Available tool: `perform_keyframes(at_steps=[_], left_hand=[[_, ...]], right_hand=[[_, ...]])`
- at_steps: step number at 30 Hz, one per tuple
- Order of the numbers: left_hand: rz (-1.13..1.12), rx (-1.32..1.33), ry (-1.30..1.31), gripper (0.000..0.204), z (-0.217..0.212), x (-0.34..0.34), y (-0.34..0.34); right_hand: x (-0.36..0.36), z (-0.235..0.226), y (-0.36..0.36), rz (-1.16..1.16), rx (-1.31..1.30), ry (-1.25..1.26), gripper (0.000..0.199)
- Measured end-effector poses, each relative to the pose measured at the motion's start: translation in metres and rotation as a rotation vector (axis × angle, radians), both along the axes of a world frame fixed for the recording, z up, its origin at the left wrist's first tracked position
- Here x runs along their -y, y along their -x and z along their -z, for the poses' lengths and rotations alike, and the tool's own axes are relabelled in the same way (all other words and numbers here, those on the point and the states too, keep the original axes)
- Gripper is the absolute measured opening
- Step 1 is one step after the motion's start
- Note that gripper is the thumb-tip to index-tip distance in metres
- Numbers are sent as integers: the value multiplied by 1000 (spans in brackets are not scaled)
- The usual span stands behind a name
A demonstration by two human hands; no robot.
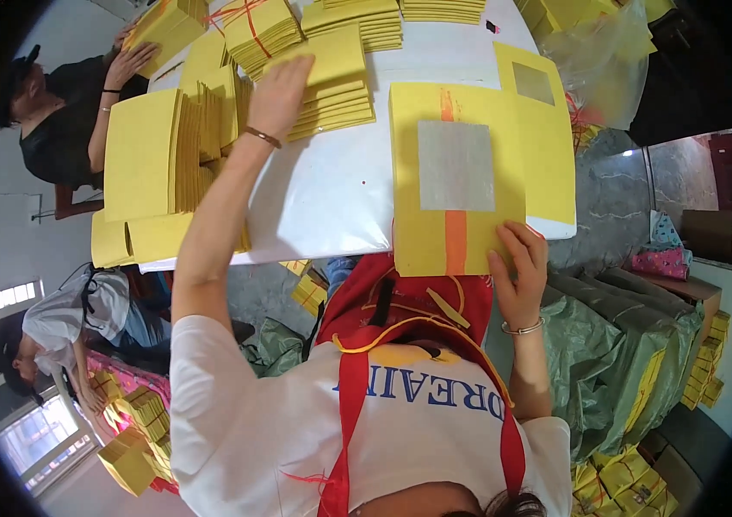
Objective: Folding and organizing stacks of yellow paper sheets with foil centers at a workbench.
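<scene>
My left hand [280, 96] reaches forward over a fanned stack of yellow paper [331, 65]. Its fingers stretch out together and rest on the stack's left side. In front of me lies a yellow paper block [409, 233] with a silver-grey rectangle [456, 165] and an orange stripe [455, 246]. Its near edge juts past the table edge. At its near right corner is my right hand [523, 271], thumb and fingers apart and touching the edge. Beneath and to the right lies another yellow sheet [551, 164] with a grey patch.
Tall yellow paper stacks [142, 155] stand on the left of the white table [323, 207]. Red string binds a bundle [258, 34] at the back. Co-workers [65, 121] handle yellow bundles at the left. Green-wrapped piles [590, 362] stand on the floor at the right.
</scene>
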State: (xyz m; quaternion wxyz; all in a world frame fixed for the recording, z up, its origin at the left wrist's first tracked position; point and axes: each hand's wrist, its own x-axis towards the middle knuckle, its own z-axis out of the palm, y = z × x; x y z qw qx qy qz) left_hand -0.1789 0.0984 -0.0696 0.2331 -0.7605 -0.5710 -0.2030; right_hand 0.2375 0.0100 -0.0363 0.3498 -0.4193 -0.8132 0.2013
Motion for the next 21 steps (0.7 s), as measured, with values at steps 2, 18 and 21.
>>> perform_keyframes(at_steps=[2,18,21], left_hand=[[-31,4,78,49,24,0,-1],[-86,134,411,50,25,5,-9],[-124,144,483,56,29,6,-13]], right_hand=[[2,3,-3,3,13,-15,33],[2,12,4,92,-119,120,26],[3,15,2,102,-145,160,26]])
